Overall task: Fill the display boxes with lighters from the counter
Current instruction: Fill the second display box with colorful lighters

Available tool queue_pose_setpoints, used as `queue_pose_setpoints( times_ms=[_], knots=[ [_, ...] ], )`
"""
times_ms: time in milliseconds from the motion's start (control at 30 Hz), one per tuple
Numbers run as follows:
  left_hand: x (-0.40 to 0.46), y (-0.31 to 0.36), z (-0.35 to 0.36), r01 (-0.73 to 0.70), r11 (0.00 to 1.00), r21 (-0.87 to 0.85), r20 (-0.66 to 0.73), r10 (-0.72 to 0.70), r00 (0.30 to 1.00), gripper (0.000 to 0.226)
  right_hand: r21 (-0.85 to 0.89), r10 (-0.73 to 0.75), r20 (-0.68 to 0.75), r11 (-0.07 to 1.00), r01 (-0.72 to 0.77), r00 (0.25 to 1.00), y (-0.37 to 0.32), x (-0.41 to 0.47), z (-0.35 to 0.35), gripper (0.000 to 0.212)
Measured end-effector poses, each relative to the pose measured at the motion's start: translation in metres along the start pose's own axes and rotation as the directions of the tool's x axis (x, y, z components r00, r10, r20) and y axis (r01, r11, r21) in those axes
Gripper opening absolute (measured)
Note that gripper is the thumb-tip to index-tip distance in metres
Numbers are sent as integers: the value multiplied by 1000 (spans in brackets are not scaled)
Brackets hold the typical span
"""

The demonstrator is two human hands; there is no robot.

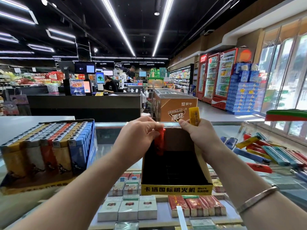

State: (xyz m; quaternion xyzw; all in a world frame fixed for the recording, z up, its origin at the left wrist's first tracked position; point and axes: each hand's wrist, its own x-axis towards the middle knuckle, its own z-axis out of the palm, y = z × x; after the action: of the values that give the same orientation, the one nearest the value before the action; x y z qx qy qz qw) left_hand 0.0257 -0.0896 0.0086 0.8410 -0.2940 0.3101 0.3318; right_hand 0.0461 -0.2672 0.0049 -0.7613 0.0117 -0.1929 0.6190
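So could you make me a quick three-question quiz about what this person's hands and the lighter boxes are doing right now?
1. True or false: the left hand holds a red lighter over the back of the open yellow display box.
2. What colour is the lighter held up by the right hand? A blue, B yellow, C green.
3. On which side of the open box does the pile of loose lighters lie?

Key: 1 true; 2 B; 3 the person's right. The already full display box stands on the left.
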Motion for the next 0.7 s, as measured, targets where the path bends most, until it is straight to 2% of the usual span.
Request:
queue_pose_setpoints(
  times_ms=[233,367,467,533,633,700],
  knots=[
    [1,1,7,-38,993,114,-4,39,999,18,-60,-43,-1,997,43,999,-1,-2,0,28],
    [4,0,7,-91,962,258,21,88,996,17,-70,-45,3,997,45,999,-1,-1,0,28],
    [5,-5,4,-4,988,151,62,-6,998,18,-61,-27,12,998,27,1000,-1,-1,0,30],
    [5,-7,3,53,997,53,100,-58,993,20,-21,-23,15,1000,24,1000,-1,-1,0,40],
    [4,-10,1,84,996,-7,171,-81,982,24,29,-66,-52,997,67,997,-7,-3,-3,58],
    [2,-12,1,101,994,-27,237,-92,967,30,132,-98,-80,985,108,992,-14,-7,-5,58]
  ],
)
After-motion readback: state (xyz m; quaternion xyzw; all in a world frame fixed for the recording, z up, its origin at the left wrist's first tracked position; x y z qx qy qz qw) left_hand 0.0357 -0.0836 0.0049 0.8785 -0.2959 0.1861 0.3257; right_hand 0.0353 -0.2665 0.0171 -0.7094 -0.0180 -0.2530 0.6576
